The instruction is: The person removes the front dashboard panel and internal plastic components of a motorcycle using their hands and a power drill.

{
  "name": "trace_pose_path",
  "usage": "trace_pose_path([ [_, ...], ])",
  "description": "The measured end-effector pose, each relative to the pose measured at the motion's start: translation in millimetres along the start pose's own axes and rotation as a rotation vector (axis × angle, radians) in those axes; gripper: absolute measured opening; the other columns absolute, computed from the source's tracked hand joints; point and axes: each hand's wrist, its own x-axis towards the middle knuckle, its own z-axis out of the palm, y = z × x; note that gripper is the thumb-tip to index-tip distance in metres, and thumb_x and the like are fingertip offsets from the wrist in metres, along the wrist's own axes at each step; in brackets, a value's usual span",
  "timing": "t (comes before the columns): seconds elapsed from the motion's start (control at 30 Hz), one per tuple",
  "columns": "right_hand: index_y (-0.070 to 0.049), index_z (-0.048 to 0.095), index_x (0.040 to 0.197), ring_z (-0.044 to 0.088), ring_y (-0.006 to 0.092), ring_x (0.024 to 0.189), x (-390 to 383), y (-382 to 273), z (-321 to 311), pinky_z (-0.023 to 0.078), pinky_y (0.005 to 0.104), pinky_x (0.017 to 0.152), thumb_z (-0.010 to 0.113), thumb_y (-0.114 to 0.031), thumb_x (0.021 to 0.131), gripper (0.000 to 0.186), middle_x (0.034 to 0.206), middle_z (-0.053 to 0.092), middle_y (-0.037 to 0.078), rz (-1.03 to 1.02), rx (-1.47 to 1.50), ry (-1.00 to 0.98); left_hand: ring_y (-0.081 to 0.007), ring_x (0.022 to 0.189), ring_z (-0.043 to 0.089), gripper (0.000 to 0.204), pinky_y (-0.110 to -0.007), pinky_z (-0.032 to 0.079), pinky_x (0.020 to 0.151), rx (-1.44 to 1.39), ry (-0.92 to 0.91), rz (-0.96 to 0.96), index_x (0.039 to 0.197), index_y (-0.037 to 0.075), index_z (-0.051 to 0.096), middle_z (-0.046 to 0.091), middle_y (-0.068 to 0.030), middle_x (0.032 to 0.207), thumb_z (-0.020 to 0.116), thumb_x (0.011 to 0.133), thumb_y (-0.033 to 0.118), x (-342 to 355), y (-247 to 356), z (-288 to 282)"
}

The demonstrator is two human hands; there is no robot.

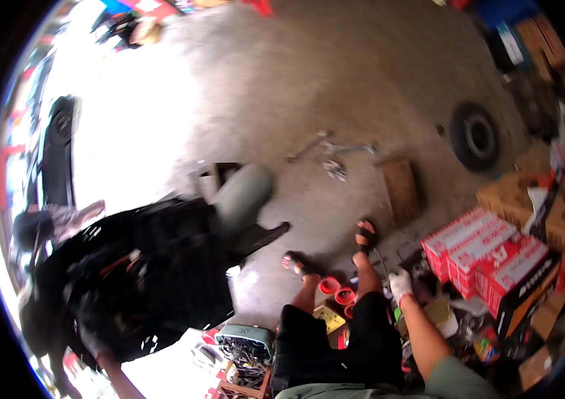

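On the left, a large black machine [162, 259], blurred and of a kind I cannot make out, has a rounded grey-green part [246, 193] and a dark lever-like arm [269, 236]. My left hand [96, 347] reaches to its near left side; shadow and blur hide the fingers. My right hand [400, 284], in a white glove, is low beside my right leg. Its fingers are curled on a thin metal rod-like tool [381, 259] that points away from me. Small dark parts lie around that hand.
Red bowls [329, 285] and a yellow tray [329, 317] sit between my legs. A tool-filled green case [245, 336] stands to their left. Red-and-white boxes [478, 249] are stacked right. Ahead are metal tools [352, 147], a brown block [399, 191] and a wheel [474, 136].
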Motion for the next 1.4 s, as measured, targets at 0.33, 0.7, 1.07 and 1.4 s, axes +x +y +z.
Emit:
trace_pose_path([
  [0.33,-0.002,0.070,0.093,0.060,0.0145,0.066,-248.2,-157.6,80.8,0.049,0.0287,0.060,0.055,-0.008,0.086,0.018,0.074,0.063,0.004,-0.325,-0.235,-0.800,-0.0078,0.072,0.053,0.038,-0.022,0.047,0.064,-0.361,0.430,0.184,0.133,0.003,0.050,0.059,-0.0040,0.093,0.053,0.095,0.007,-96.7,1.0,-43.6],
  [0.7,0.003,0.067,0.097,0.057,0.0124,0.055,-461.7,-335.5,151.2,0.045,0.0252,0.052,0.051,-0.007,0.089,0.020,0.075,0.064,0.007,-0.272,-0.420,-1.410,-0.0412,0.091,0.062,0.031,-0.051,0.049,0.079,-0.118,-0.612,0.148,0.118,0.011,0.057,0.064,-0.0218,0.095,0.055,0.089,0.018,-367.9,-77.4,24.3],
  [1.07,0.005,0.057,0.118,0.066,0.0223,0.068,-422.5,-287.4,179.8,0.058,0.0366,0.062,0.049,-0.009,0.096,0.027,0.087,0.066,0.014,-0.213,-0.697,-1.515,-0.0169,0.066,0.060,0.031,-0.029,0.049,0.062,-1.014,0.131,-0.893,0.120,0.002,0.061,0.066,-0.0066,0.086,0.049,0.094,0.014,-542.6,-155.5,63.2],
  [1.4,0.004,0.053,0.123,0.066,0.0216,0.064,-470.8,-216.5,239.9,0.055,0.0324,0.059,0.048,-0.009,0.096,0.030,0.086,0.065,0.012,-0.131,-1.144,-1.455,-0.0142,0.066,0.060,0.027,-0.027,0.049,0.062,-1.299,0.618,-1.054,0.107,-0.001,0.063,0.067,-0.0076,0.085,0.045,0.087,0.003,-613.3,-199.6,62.0],
])
